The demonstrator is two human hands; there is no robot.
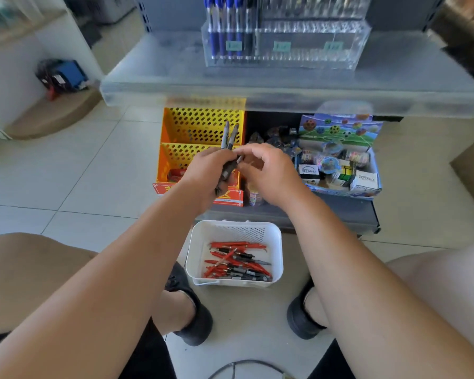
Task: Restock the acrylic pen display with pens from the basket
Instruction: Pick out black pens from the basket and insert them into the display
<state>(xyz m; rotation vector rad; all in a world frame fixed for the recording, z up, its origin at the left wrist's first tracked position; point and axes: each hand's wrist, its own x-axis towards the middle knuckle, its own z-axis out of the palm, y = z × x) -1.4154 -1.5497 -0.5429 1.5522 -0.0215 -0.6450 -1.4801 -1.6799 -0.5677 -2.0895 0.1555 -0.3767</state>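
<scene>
Display [285, 45]: clear acrylic, standing on the grey shelf [257, 86] above and beyond the hands. Its left end holds a row of blue pens [222, 28], upright. The sections to the right look clear, though blur hides their contents. 3 green labels [282, 46] sit on the front wall; the print cannot be read.

Basket [234, 231]: white, on the tiled floor between the person's 2 dark shoes [192, 310], directly below the hands. Loose pens [236, 261], red and black, lie in a jumble on its bottom.

Left hand [205, 173]: fingers curled round a bunch of dark pens [229, 140], held in the air in front of the lower shelf. 2 pen ends stick up past the knuckles, slightly splayed. The full count in the bunch cannot be told.

Right hand [266, 170]: just beside the left, touching it at the fingertips. Thumb and forefinger pinch the bunch at its right side; the other fingers are curled loosely behind.

Lower shelf: a yellow perforated bin [200, 127] stands behind the left hand, and a toy box [340, 160] full of small packs stands to the right. Both are well apart from the basket.

A dark cable [244, 365] curves on the floor near the bottom edge.
</scene>
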